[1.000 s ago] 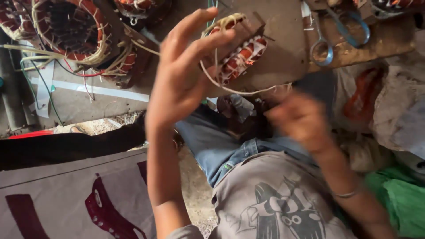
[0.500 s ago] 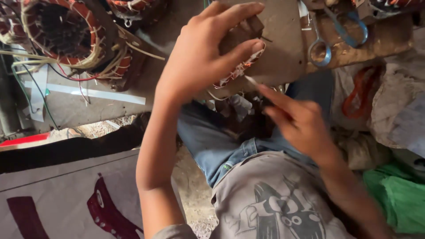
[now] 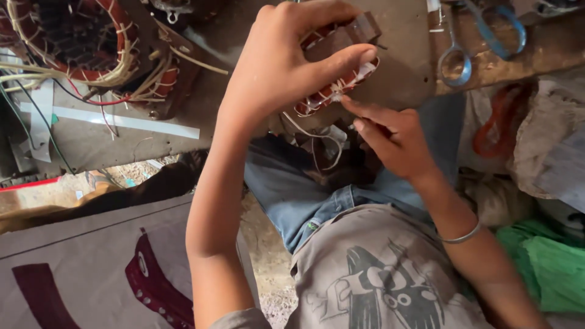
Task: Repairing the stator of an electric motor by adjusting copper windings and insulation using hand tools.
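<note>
left hand (image 3: 286,67) wrapped over a small copper-wound motor coil with white thread ties (image 3: 332,91), thumb and fingers clamping it just above the person's lap, at the near edge of the brown wooden bench (image 3: 402,67). right hand (image 3: 390,137) pinched shut, fingertips meeting the coil's lower right edge at a white tie; whether a thread end sits in the pinch cannot be told. pale loose wire leads (image 3: 317,137) hang from the coil toward the blue jeans (image 3: 304,195). far left on the bench: a large round stator with red-brown windings and cream lacing (image 3: 73,42). far right: blue-handled scissors (image 3: 475,36).

risk, as judged: a hard tug on the tie could nick winding enamel or shift a turn; the hanging leads could snag on the right hand's fingers and drag the coil out of the left hand's grip.
</note>
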